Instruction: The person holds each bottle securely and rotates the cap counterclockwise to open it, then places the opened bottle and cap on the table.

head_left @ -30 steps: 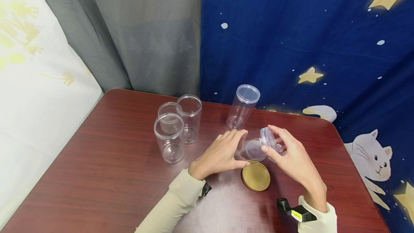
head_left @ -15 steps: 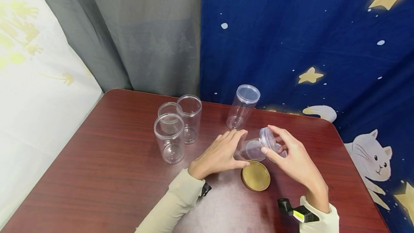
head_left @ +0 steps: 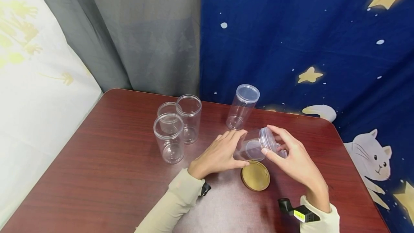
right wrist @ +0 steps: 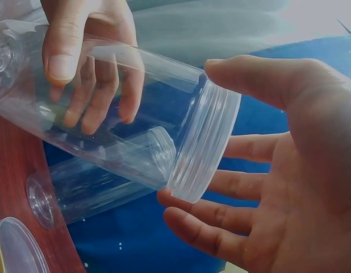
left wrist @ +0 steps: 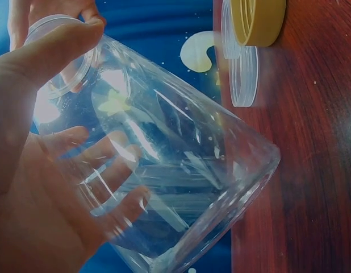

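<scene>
My left hand [head_left: 218, 155] grips the body of a clear plastic jar [left wrist: 187, 142], which is tilted above the table with its ridged end to the right. The thumb and fingers of my right hand [head_left: 295, 159] hold the translucent ridged lid [right wrist: 207, 145] at that end. Just below the jar lies a gold lid [head_left: 255, 176] on the table. Loose clear lids [left wrist: 243, 77] lie close to it, partly hidden behind the jar and right hand in the head view.
Three clear jars without lids [head_left: 173, 150] stand upright together on the left of the dark red table [head_left: 106, 168]. One lidded jar [head_left: 243, 105] stands near the back edge. Grey and blue curtains [head_left: 275, 39] hang behind.
The right hand and wrist have shifted very slightly to the right and turned a little at the lid. The left hand and the jar stay nearly still.
</scene>
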`<state>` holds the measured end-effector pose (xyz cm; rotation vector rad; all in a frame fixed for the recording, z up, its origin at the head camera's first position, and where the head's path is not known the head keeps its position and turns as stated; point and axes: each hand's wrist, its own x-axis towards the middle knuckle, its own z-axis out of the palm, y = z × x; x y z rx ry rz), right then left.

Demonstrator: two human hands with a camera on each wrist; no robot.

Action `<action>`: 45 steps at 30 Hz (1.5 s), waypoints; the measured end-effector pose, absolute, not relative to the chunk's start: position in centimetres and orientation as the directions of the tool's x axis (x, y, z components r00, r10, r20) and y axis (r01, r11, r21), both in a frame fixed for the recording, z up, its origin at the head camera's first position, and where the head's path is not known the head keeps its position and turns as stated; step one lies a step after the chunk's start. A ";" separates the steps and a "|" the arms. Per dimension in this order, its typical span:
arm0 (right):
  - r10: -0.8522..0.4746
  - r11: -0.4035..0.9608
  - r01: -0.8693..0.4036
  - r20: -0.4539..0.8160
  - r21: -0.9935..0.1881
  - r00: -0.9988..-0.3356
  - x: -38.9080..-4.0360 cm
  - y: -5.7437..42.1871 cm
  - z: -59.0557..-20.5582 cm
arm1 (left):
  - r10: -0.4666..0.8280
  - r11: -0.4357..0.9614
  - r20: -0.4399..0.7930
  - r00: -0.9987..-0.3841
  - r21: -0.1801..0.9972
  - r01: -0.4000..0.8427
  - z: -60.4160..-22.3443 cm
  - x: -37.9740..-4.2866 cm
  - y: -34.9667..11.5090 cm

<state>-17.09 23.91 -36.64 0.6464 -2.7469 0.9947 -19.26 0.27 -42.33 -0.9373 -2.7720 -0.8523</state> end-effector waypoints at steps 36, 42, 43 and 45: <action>-0.440 0.595 -0.535 0.313 -0.600 -0.841 -17.2 24.1 -36.9 | 0.531 0.647 0.235 -0.814 0.508 0.569 -42.4 -19.3 0.2; -0.454 0.601 -0.540 0.306 -0.589 -0.837 -17.1 24.0 -36.9 | 0.529 0.645 0.230 -0.817 0.516 0.564 -42.4 -19.3 0.2; -0.453 0.602 -0.540 0.304 -0.588 -0.838 -17.1 24.0 -36.9 | 0.529 0.645 0.232 -0.816 0.516 0.564 -42.4 -19.3 0.1; -0.451 0.602 -0.537 0.303 -0.592 -0.840 -17.1 23.9 -36.8 | 0.529 0.645 0.236 -0.815 0.513 0.566 -42.4 -19.3 0.1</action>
